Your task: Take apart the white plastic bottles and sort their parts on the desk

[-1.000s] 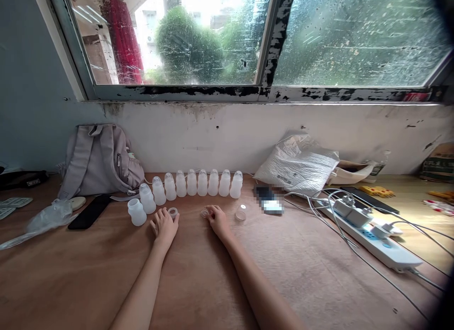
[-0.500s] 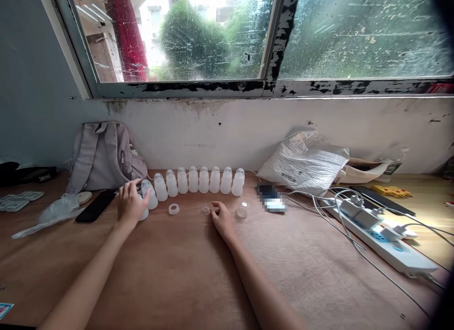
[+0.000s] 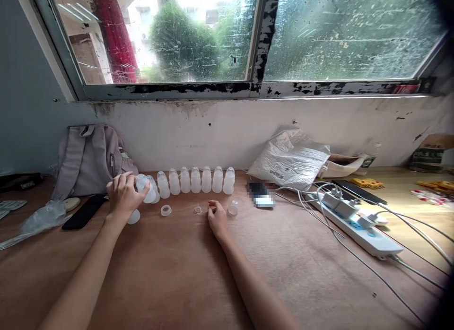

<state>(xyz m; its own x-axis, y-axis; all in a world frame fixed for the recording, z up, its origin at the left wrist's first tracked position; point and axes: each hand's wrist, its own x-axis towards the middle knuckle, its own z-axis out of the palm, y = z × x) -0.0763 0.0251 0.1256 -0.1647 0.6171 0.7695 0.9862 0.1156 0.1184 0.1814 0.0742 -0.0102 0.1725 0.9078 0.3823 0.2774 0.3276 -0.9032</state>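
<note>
My left hand [image 3: 124, 194] is closed around a frosted white baby bottle, mostly hidden behind it; the pale bottle base [image 3: 134, 217] shows below the wrist side. Right of its thumb, more frosted bottles [image 3: 195, 180] with domed clear caps stand upright in a curved row. My right hand [image 3: 217, 217] rests on the table with fingers curled; whether anything is in them is hidden. Just left of it lies a clear silicone nipple [image 3: 197, 209]. A white collar ring [image 3: 166, 210] sits farther left, and a clear cap [image 3: 233, 208] stands to the right.
A grey backpack [image 3: 94, 160] leans on the wall behind a black phone [image 3: 84, 212] and a plastic bag [image 3: 46, 219]. On the right are a silver padded bag [image 3: 291, 157], a blurred item [image 3: 261, 195], and a power strip [image 3: 365, 235] with trailing white cables.
The view has turned slightly to the right. My left hand stays at the row's left end with the bottle, now more behind the hand. My right hand is a little farther from the nipple.
</note>
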